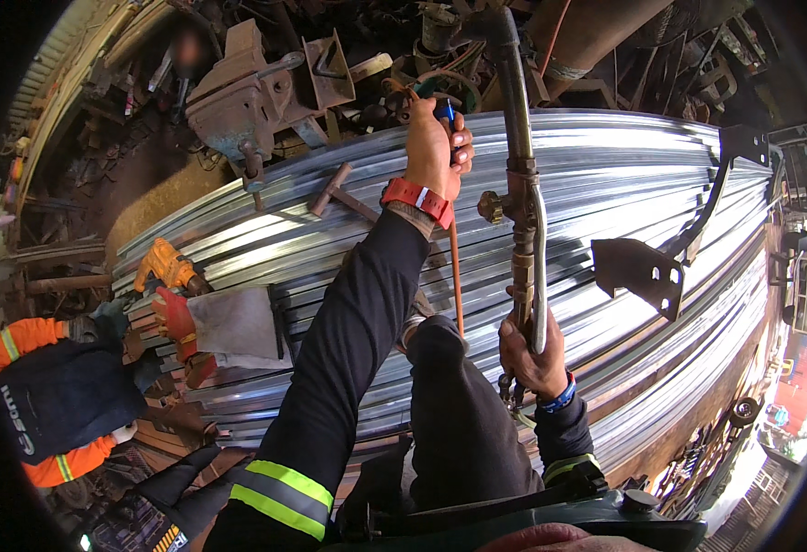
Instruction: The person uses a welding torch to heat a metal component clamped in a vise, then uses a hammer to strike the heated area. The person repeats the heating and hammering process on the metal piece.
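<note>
Steel stack (624, 184), torch (523, 212) in rt grip (532, 354), tip fwd

The cutting torch (520, 184) hides its tip among dark clutter at the top edge, and the right hand (534, 354) covers its lower grip. A blurred patch sits upper left, and a co-worker (58, 396) in orange is cut off at the left edge.
</note>
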`<state>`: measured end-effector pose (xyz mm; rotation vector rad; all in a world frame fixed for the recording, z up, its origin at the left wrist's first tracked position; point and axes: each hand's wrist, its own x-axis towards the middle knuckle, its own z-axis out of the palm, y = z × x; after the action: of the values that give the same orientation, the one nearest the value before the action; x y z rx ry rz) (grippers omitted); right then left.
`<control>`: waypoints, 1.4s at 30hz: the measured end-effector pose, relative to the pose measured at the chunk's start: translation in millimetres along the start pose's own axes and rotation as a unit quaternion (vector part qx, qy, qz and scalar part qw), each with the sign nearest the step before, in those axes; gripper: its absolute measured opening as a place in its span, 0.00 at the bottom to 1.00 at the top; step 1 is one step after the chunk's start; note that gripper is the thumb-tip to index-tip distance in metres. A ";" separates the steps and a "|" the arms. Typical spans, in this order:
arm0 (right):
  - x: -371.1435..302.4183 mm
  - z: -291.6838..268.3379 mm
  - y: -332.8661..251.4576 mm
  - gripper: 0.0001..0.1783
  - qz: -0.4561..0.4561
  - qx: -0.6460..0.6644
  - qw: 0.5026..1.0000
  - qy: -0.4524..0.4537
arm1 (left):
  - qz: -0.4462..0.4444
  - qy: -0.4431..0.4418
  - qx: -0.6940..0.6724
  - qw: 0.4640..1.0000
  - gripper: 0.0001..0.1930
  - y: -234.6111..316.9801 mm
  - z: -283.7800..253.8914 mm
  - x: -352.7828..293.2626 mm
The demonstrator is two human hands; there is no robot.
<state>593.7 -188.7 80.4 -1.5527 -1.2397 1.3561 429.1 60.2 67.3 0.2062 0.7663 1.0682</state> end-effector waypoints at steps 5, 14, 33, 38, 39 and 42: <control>-0.3 3.8 -0.2 0.20 -0.022 0.023 0.999 0.005 | -0.002 -0.006 -0.002 1.000 0.21 1.5 -2.5 3.2; -3.8 2.6 -2.6 0.20 0.003 0.002 1.000 0.000 | -0.005 -0.008 -0.020 1.000 0.21 6.0 3.3 11.0; 4.9 5.5 -15.0 0.29 -0.005 0.140 0.990 0.010 | 0.237 -0.002 0.399 0.886 0.15 -63.8 -43.2 -110.7; 9.3 10.1 -24.2 0.29 -0.003 0.190 0.981 0.026 | 0.524 -0.022 0.482 0.701 0.15 -40.0 8.2 -112.3; 9.0 10.7 -26.5 0.29 0.004 0.200 0.979 0.030 | 0.557 -0.031 0.508 0.656 0.15 -33.1 16.3 -106.9; 4.6 11.0 -27.9 0.27 0.014 0.234 0.972 0.022 | 0.605 0.007 0.538 0.588 0.15 -29.1 29.5 -87.7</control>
<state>577.3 -177.3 103.2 -1.2586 -0.7954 1.4934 446.7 -22.4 114.9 2.0309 1.2451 1.6952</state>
